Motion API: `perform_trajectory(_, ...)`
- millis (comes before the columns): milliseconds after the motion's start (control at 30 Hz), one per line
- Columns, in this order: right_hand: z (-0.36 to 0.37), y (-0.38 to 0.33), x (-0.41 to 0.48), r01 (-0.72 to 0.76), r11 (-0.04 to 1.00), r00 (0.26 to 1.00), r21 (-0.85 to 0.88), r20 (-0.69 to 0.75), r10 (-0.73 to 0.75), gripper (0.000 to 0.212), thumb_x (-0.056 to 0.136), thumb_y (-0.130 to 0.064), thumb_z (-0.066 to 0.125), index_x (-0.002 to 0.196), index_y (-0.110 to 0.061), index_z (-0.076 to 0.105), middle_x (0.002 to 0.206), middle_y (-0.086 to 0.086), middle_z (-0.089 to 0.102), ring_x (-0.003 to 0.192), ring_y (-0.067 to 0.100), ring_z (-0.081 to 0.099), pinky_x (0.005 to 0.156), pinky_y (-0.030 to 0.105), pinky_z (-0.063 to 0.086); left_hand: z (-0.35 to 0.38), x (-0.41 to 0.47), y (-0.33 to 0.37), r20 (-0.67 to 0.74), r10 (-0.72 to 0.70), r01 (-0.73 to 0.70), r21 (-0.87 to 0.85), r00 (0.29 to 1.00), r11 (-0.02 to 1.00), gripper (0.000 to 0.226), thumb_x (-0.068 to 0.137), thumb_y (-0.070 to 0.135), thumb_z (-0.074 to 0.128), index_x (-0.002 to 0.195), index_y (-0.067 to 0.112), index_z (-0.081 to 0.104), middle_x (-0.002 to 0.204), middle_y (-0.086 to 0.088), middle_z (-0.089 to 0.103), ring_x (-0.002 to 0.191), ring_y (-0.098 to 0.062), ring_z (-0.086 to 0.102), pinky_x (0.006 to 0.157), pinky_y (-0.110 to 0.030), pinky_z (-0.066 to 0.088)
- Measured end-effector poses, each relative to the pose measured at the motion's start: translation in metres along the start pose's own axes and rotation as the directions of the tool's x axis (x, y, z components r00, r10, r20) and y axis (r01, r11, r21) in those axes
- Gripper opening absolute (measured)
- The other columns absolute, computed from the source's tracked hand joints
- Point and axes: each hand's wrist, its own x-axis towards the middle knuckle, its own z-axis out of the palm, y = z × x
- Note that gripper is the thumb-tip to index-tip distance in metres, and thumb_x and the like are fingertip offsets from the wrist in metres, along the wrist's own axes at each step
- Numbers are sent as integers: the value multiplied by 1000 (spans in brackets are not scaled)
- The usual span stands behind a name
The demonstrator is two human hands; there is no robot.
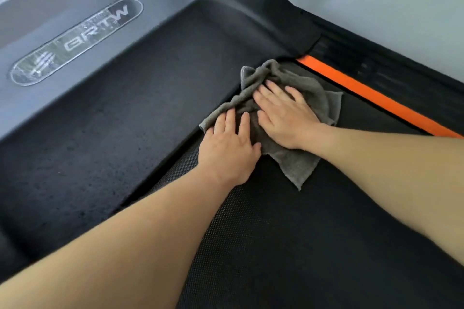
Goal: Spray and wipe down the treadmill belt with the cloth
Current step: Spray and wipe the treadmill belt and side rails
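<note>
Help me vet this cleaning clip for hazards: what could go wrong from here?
1. The crumpled grey terry cloth lies right at the seam where the black textured treadmill belt runs under the black motor cover. Its edge, or the left hand fingertips, might get drawn in if the belt moved.
2. The right hand and the left press a bunched cloth, so wiping may be patchy.
</note>
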Motion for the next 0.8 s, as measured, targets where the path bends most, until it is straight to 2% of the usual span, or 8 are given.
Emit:
perform_trajectory(234, -4, 66, -22, -374, 926, 926, 54, -30, 376, 65, 103, -53, 18, 160, -23, 8, 167, -6, 8, 152, 12, 8, 122, 41, 11, -18, 4, 15, 104, 98, -99, 8, 990, 995, 66, 103, 47, 33, 158, 22, 6, 165, -13, -1, 152, -30, -2, 121, -50, 14)
perform_trajectory(367, 6, 23, -39, -574, 811, 813, 113, -35, 581, 64, 103, -48, 18, 159, -19, 6, 168, -3, 3, 153, 18, 1, 122, 47, 5, -20, 3, 24, -129, 239, -248, -59, 962, 967, 55, 97, 36, 30, 146, 11, 37, 154, -16, 32, 144, -31, 28, 113, -45, 32)
perform_trajectory(434, 14, -24, -56, -457, 889, 889, 25, -14, 458, 65, 102, -46, 22, 159, -20, 4, 168, -2, 0, 153, 20, -5, 121, 49, 1, -24, 4, 27, -259, 259, -312, -187, 930, 932, 55, 95, 33, 27, 138, 7, 47, 147, -16, 44, 138, -31, 38, 110, -44, 39)
perform_trajectory(501, 24, -74, -83, -203, 979, 979, 1, -26, 203, 66, 99, -45, 28, 158, -18, 21, 164, 3, 23, 152, 22, 3, 121, 49, 3, -23, -3, 26, -208, 186, -238, -263, 960, 935, 50, 99, 27, 33, 145, 9, 41, 155, -9, 35, 144, -24, 28, 116, -39, 31)
perform_trajectory(567, 30, -94, -105, 14, 1000, 1000, 6, -11, -14, 66, 95, -48, 28, 151, -16, 41, 152, 4, 46, 148, 23, 16, 121, 47, 12, -12, -19, 20, -150, 40, -84, -301, 988, 950, 52, 100, 26, 36, 150, 13, 36, 159, -6, 29, 146, -23, 25, 116, -40, 32)
perform_trajectory(634, 28, -69, -114, 125, 992, 992, 23, 34, -125, 65, 95, -52, 27, 150, -21, 42, 155, -1, 42, 150, 22, 21, 121, 49, 21, 7, -42, 16, -172, 17, -55, -217, 985, 975, 57, 97, 30, 30, 150, 11, 37, 158, -15, 31, 145, -31, 29, 114, -44, 36)
perform_trajectory(734, 21, 16, -147, -152, 988, 988, -3, -7, 152, 68, 95, -59, 15, 157, -33, 20, 165, -11, 15, 152, 15, 14, 121, 47, 19, 21, -60, 40, -128, 129, -145, -121, 983, 982, 62, 96, 29, 37, 155, 15, 26, 163, -17, 17, 151, -32, 15, 120, -47, 26)
perform_trajectory(801, 18, 73, -175, -435, 900, 900, -30, 1, 435, 75, 91, -63, 4, 159, -33, 12, 166, -11, 8, 153, 14, 9, 122, 44, 14, 17, -59, 67, -73, 164, -170, -100, 984, 980, 65, 98, 25, 41, 158, 20, 16, 166, -11, 4, 153, -28, 3, 123, -45, 14)
